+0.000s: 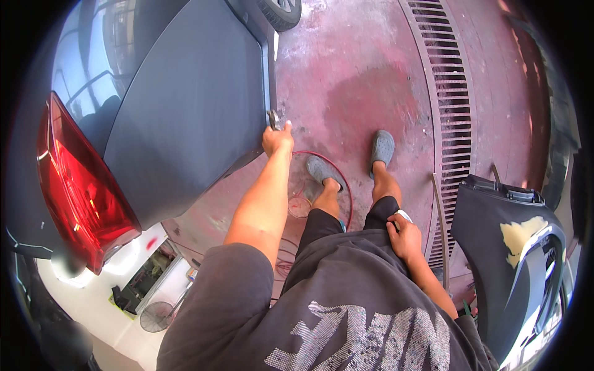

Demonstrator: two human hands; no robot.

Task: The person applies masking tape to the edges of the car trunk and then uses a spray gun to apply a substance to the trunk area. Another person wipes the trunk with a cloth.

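My left hand [278,141] reaches out to the lower edge of a dark grey car body panel [185,105]. Its fingers are closed round a small dark and silver tool [273,119], mostly hidden by the grip, whose tip is beside the panel edge. A red hose [343,179] curves away across the floor from near that wrist; whether it joins the tool is hidden. Beside my right thigh hangs my right hand [405,238], fingers curled on a small white thing [403,215] whose kind I cannot make out.
A red tail light [86,191] and a wheel [281,11] belong to the car at left. A metal floor grating [451,93] runs along the right. At lower right stands a loose grey fender [479,235] with a beige patch. A round fan [156,316] is at lower left.
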